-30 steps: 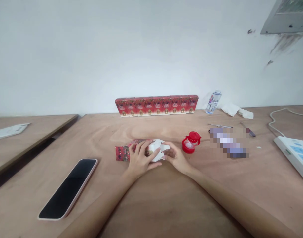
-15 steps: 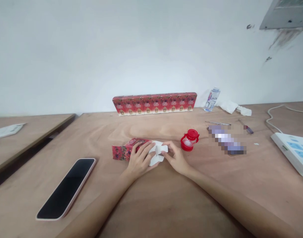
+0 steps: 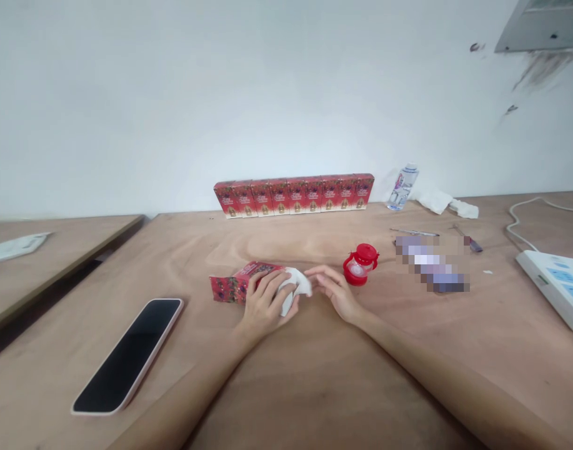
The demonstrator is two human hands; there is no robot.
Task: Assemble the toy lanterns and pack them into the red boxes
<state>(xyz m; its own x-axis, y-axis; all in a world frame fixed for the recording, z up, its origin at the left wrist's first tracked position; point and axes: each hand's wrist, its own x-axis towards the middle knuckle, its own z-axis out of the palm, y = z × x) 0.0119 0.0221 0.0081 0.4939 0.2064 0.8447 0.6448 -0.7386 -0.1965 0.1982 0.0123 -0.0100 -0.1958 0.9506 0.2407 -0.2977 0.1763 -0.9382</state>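
Note:
A red printed cardboard box [image 3: 237, 284] lies on its side on the wooden table, with one end flap sticking out to the left. Its white inner flaps [image 3: 299, 280] face right and are partly folded over. My left hand [image 3: 264, 307] is wrapped round the box near that white end. Beside the flaps is my right hand [image 3: 335, 292], its fingers extended and slightly apart, the fingertips at or very near the flap edge. A small red lantern [image 3: 361, 265] with a clear middle stands just beyond my right hand.
Several matching red boxes [image 3: 295, 196] stand in a row by the wall. A phone [image 3: 129, 356] lies at left. To the right are a clear bottle [image 3: 403, 187], white tissue [image 3: 433, 201], a blurred-out flat item [image 3: 429, 262] and a white power strip [image 3: 555, 284].
The white flaps have folded inward more. My right hand has let go of the small flap and its fingers have straightened. My left hand stays on the box.

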